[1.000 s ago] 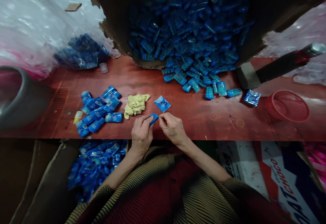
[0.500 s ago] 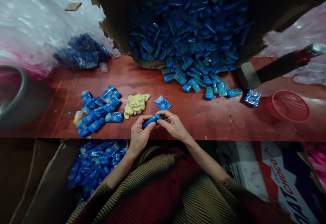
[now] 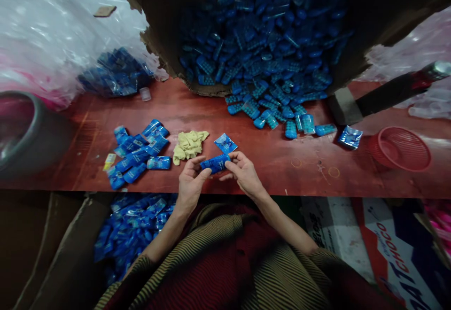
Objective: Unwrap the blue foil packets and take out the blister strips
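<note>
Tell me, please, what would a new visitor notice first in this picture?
First, the big heap of blue pieces spilling from a torn cardboard box at the back of the red table. Next, at the near edge, the left hand and right hand holding one blue packet between them.

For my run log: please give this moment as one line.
left hand: holds blue packet | right hand: holds same packet | place: above red table
</note>
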Available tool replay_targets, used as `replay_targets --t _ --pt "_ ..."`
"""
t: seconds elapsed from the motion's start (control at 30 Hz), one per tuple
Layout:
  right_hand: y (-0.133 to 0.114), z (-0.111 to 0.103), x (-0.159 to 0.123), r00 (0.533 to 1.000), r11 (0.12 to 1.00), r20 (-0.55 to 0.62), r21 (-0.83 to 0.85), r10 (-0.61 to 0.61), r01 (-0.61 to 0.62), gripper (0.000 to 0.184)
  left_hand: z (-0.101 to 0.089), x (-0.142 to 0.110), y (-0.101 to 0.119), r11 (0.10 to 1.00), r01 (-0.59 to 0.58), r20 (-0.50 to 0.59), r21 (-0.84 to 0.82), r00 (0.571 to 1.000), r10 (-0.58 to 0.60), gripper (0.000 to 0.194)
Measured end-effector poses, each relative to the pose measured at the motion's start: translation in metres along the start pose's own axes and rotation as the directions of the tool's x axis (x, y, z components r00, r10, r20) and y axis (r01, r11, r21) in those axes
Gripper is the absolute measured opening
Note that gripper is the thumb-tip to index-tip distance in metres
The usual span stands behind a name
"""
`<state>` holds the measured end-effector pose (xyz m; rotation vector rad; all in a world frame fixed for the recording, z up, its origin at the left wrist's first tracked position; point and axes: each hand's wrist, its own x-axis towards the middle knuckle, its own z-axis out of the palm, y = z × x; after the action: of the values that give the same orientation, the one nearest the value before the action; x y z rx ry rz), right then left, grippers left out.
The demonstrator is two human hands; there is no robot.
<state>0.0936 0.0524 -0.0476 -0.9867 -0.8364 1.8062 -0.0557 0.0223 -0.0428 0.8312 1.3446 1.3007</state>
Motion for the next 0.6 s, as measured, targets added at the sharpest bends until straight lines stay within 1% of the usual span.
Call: replay_targets --t 0.1,0.2,0.3,0.4,0.43,0.5,0.53,0.57,0.6 --pt "0.003 0.004 -0.003 1.0 0.998 -0.005 0.065 0.019 -0.019 0.032 0.005 0.001 0.003 0.99 0.066 -0.062 -0.128 0.995 -0.074 0.037" --pt "0.006 0.009 -0.005 0.999 0.996 -0.013 0.08 0.035 -0.034 0.033 0.011 0.001 0.006 0.962 0.111 -0.104 -0.25 0.985 -0.14 0.034" --pt "0.011 0.012 -0.007 0.999 1.0 -0.042 0.022 0.023 -0.022 0.035 0.016 -0.001 0.008 0.942 0.131 -0.12 -0.308 0.977 -0.175 0.034" --pt "0.018 0.015 -0.008 0.999 0.995 -0.05 -0.096 -0.006 0.001 0.04 0.015 0.0 0.009 0.947 0.147 -0.139 -0.287 0.971 -0.193 0.037" --pt "0.02 0.016 -0.008 0.999 0.988 -0.036 -0.151 -0.016 0.01 0.041 0.011 0.002 0.01 0.958 0.131 -0.17 -0.256 0.969 -0.178 0.039" --pt "0.024 0.017 -0.008 0.999 0.963 0.001 -0.266 -0.04 0.038 0.042 -0.006 0.01 0.014 0.99 0.042 -0.283 -0.135 0.956 -0.079 0.041" --pt "0.024 0.017 -0.008 0.998 0.946 0.02 -0.318 -0.053 0.056 0.04 -0.018 0.016 0.017 0.999 -0.029 -0.353 -0.04 0.936 0.013 0.042" --pt "0.024 0.017 -0.008 0.997 0.928 0.033 -0.363 -0.07 0.077 0.037 -0.032 0.022 0.021 0.992 -0.097 -0.408 0.076 0.905 0.119 0.043" --pt "0.023 0.017 -0.007 0.995 0.911 0.041 -0.401 -0.088 0.097 0.033 -0.048 0.029 0.025 0.971 -0.143 -0.425 0.189 0.88 0.213 0.044"
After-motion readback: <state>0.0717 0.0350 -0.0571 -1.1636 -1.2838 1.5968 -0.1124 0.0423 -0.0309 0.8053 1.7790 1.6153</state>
